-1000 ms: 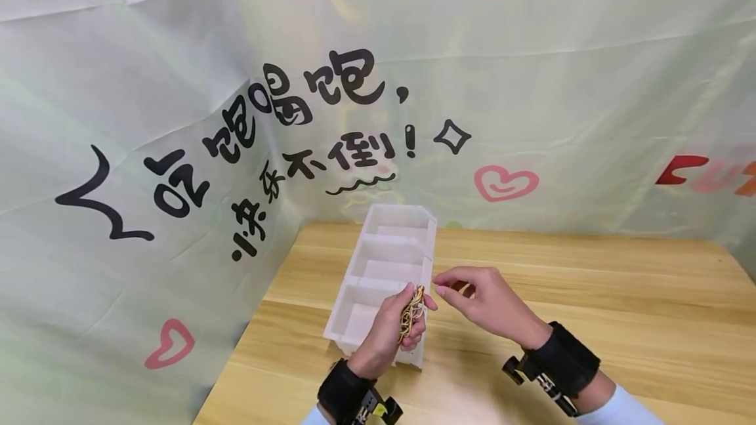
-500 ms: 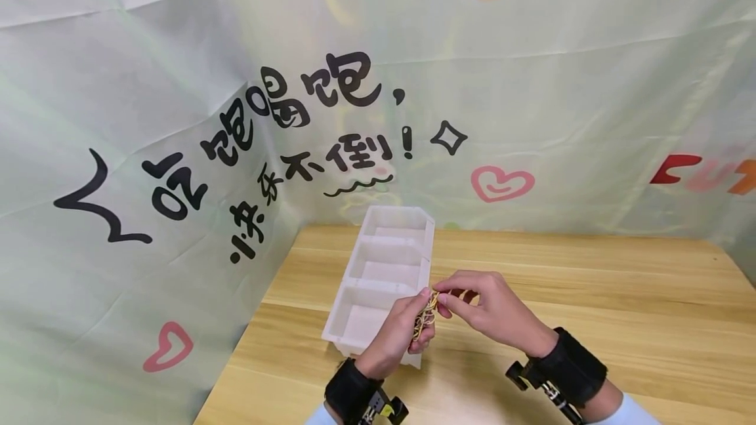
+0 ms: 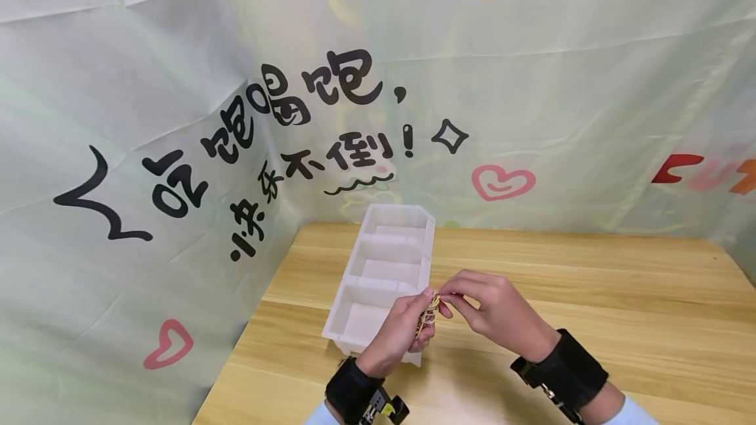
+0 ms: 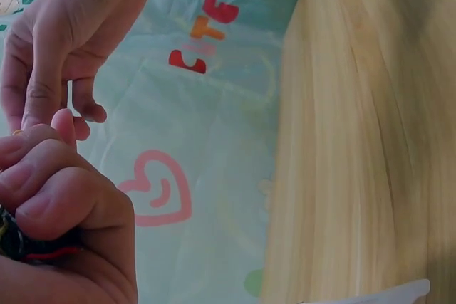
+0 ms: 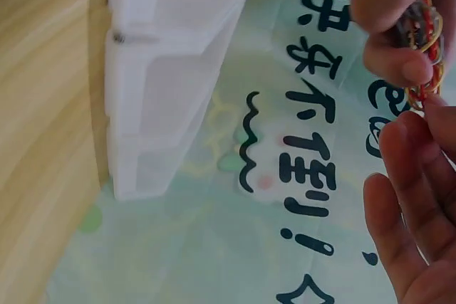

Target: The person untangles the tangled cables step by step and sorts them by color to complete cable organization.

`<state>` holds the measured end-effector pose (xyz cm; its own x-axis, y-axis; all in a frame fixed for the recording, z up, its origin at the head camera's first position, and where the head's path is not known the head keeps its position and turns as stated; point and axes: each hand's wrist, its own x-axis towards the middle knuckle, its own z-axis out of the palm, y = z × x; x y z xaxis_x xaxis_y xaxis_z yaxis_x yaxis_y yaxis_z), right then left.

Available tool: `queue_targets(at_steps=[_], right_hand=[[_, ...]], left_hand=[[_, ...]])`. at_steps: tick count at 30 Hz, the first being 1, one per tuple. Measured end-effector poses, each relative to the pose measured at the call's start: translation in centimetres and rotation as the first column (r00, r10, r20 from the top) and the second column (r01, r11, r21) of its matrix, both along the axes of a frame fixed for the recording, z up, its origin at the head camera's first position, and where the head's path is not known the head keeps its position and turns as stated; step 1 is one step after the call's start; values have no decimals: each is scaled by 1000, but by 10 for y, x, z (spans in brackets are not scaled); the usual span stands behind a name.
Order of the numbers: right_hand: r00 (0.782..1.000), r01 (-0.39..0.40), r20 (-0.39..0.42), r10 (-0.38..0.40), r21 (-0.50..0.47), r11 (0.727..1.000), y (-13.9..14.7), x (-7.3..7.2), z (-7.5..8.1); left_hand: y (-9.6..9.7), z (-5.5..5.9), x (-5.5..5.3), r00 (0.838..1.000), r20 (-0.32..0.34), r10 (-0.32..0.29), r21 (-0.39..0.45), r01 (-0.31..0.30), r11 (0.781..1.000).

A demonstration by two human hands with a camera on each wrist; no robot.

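My left hand (image 3: 397, 330) grips a tangled bunch of rubber bands (image 3: 429, 315), its fingers curled round them. Yellow strands stick up past the thumb in the head view. From the right wrist camera, the bunch (image 5: 432, 49) shows red, yellow and grey loops between the left fingers. My right hand (image 3: 502, 310) pinches at the upper end of the bunch with thumb and forefinger, where the two hands meet. In the left wrist view the left hand (image 4: 64, 211) hides most of the bands, and the right hand (image 4: 64, 40) reaches down to its fingertips.
A white bin with three compartments (image 3: 348, 283) stands on the wooden table (image 3: 590, 326), just behind and left of the hands. A printed cloth (image 3: 590, 103) with black lettering and hearts hangs behind the table and along its left side.
The right hand was apart from the bunch a second ago; now its fingertips pinch the end of it. The left hand has shifted slightly right, towards the right hand.
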<state>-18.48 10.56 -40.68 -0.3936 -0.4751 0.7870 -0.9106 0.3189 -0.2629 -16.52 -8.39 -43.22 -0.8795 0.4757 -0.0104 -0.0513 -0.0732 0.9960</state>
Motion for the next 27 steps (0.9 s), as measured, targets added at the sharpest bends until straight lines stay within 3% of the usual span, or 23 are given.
queue_targets(at_steps=[9,15,22,27], right_hand=[[981,71,-187,-51,100,992,6,1,0],[976,65,-216,-42,101,993,16,2,5],[984,152,-108,-141,95,984,33,4,4],[975,196,79,-209,152,969,24,14,3]], left_hand=[[1,-2,0,1000,-20,0,-63,-1,998],[-5,2,-4,998,-57,21,-113,-28,993],[-13,5,-6,993,-76,93,-156,-104,982],[-11,4,-4,972,-202,125,-253,-174,952]])
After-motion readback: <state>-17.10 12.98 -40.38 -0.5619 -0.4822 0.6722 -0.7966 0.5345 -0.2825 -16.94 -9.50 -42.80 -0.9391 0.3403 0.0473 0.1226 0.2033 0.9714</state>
